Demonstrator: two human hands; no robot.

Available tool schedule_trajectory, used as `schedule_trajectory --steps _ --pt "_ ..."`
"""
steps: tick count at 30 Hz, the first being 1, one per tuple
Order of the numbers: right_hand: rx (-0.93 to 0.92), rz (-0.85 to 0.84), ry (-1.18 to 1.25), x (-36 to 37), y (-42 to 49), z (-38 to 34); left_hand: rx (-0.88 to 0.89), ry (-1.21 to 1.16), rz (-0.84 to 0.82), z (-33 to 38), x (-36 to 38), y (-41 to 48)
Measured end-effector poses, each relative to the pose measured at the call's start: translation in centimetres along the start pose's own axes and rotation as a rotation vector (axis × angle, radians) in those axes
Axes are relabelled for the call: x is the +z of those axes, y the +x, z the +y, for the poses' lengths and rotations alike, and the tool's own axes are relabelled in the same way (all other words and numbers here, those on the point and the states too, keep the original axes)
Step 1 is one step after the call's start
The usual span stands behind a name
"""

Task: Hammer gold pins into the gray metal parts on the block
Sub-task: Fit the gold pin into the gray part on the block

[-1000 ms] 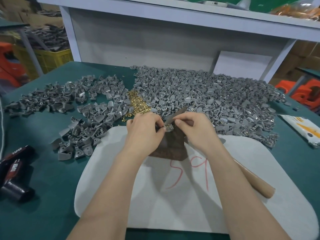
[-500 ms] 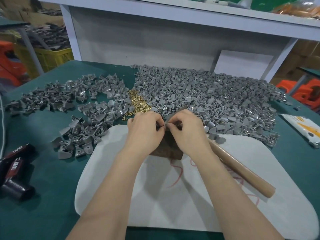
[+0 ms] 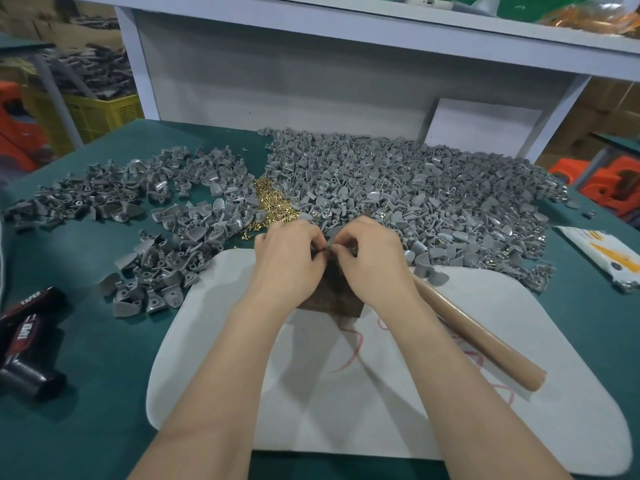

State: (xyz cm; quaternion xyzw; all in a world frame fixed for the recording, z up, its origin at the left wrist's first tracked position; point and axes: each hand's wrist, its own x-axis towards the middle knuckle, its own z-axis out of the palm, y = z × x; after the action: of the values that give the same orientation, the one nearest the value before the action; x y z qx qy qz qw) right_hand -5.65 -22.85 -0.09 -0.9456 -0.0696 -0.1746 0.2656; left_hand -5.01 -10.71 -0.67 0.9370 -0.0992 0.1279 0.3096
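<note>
We see a person's two bare hands, the left hand [image 3: 289,258] and the right hand [image 3: 372,259], uncovered from the fingertips at the pinch back over smooth, rounded knuckles to the wrists. Behind the grip, the left forearm [image 3: 221,375] and the right forearm [image 3: 460,382] are bare too, slim at the wrist and broadening away from it until the lower edge of the view cuts them off. The nails nearest the pinch are too small for us to make out.

My left hand [image 3: 287,258] and right hand [image 3: 372,258] sat close together, backs up, forearms reaching forward, curled fingers pinching one small gray part [image 3: 328,248].
</note>
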Motion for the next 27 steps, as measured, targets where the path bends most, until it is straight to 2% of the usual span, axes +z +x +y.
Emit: schedule_trajectory --steps 11,27 --pt "0.055 -0.108 -0.114 -0.7 0.5 -0.7 0.008 0.038 -0.001 0.1 0.0 0.0" --pt "0.101 -0.17 -0.105 -1.0 1.4 -0.5 0.019 0.037 0.008 0.0 0.1 0.0"
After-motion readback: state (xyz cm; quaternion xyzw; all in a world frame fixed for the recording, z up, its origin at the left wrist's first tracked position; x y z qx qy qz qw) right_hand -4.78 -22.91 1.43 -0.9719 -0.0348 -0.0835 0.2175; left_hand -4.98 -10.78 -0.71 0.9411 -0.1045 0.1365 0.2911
